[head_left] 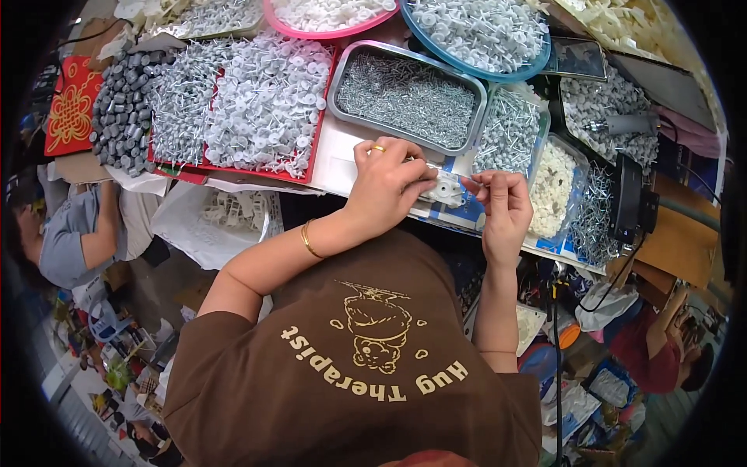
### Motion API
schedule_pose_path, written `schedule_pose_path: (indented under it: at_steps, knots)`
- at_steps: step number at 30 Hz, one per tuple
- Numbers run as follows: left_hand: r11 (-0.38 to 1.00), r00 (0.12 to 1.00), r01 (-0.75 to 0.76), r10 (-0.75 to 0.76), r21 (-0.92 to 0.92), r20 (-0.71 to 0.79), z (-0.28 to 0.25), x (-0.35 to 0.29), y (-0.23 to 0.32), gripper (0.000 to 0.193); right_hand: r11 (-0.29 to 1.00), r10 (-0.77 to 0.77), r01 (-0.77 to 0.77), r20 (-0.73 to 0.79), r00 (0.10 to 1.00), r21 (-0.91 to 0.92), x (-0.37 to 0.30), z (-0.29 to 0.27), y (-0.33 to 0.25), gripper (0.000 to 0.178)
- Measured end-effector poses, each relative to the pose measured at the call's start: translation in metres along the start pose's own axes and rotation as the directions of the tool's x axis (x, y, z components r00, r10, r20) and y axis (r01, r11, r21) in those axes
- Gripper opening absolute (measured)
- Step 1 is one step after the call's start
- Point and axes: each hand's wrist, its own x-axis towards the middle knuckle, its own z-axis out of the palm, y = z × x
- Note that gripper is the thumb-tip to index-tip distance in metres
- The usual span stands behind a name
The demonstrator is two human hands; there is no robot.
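Note:
A small white plastic part (445, 191) with a round hole lies at the front edge of the table, between my two hands. My left hand (389, 180), with a ring and a gold bangle, is curled over its left end, thumb and fingers closed on it. From the right, my right hand (504, 208) comes close to the part with thumb and forefinger pinched together. Whatever those fingertips hold is too small to make out. Just behind the part stands a metal tray (336, 105) of small screws (408, 97).
A red tray (317, 148) holds white plastic-headed pins, with grey cylinders (128, 101) to its left. Pink (272, 19) and blue (545, 58) basins stand behind. Rightward are a tub of cream pieces (551, 187), loose metal pieces (593, 210) and a corded tool (626, 124). Other people work at both sides.

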Motion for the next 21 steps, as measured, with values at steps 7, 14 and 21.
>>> schedule_pose_path:
  at_steps: [7, 14, 21]
  knots:
    - [0.996, 0.997, -0.065, 0.067, 0.055, -0.035, -0.001, 0.001, -0.001, 0.010, 0.827, -0.166, 0.324, 0.350, 0.922, -0.460, -0.005, 0.011, -0.022, 0.014]
    - [0.996, 0.997, -0.063, 0.066, 0.067, -0.044, 0.000, 0.001, -0.002, 0.008, 0.441, -0.137, 0.578, 0.586, 0.799, -0.686, 0.004, 0.012, -0.039, 0.022]
    - [0.998, 0.998, -0.043, 0.046, 0.055, -0.049, 0.001, -0.001, -0.001, 0.010, 0.400, -0.140, 0.565, 0.561, 0.816, -0.721, 0.003, 0.015, -0.044, 0.023]
